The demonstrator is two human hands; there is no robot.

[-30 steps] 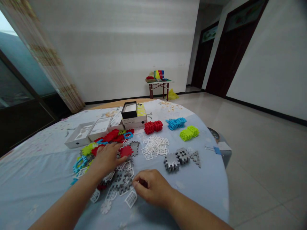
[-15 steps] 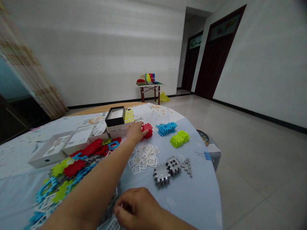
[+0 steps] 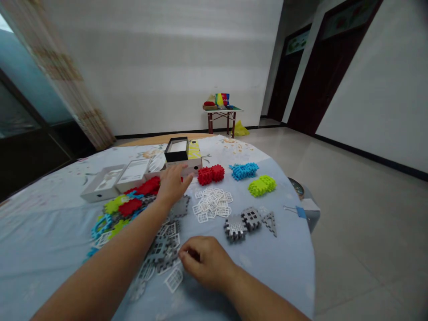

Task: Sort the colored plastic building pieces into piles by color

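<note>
My left hand [image 3: 172,183] is stretched out, fingers apart, over the edge of a mixed pile of toothed plastic building pieces, in front of a white box [image 3: 190,166]. Red pieces [image 3: 147,186] lie just left of it, and a grey square piece [image 3: 181,207] lies below it. Near me, my right hand [image 3: 207,262] is curled with its fingertips pressed together beside grey pieces [image 3: 159,249] and white lattice pieces [image 3: 174,279]. Whatever it holds, if anything, is hidden. To the right of my left hand stand red stacked pieces [image 3: 210,174].
Blue stacked pieces [image 3: 244,170], lime-green ones [image 3: 262,185], a heap of white window pieces [image 3: 212,203] and grey stacks [image 3: 235,228] sit on the right of the round table. Open white boxes [image 3: 103,187] stand on the left. A blue clip [image 3: 301,211] marks the right edge.
My left hand has drawn back leftward from the red stack and its fingers are spread. The view has turned slightly left. My right hand remains curled near the grey pieces.
</note>
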